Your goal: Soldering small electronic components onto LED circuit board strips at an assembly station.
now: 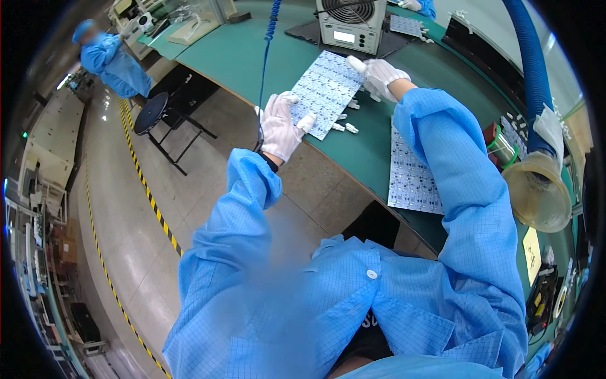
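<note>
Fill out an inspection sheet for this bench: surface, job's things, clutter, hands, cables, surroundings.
Surface: green bench mat, bare near the front edge.
Job's things: white circuit panel held at both ends, its near end over the bench edge; second panel lying flat to the right.
Clutter: small white pieces beside the held panel; solder spool.
Hands: left hand and right hand, both in white gloves, grip the panel.
Cables: coiled blue cord running to the left wrist; blue extraction hose with clear funnel.
Surroundings: grey fan unit; black stool; another person in blue.
</note>
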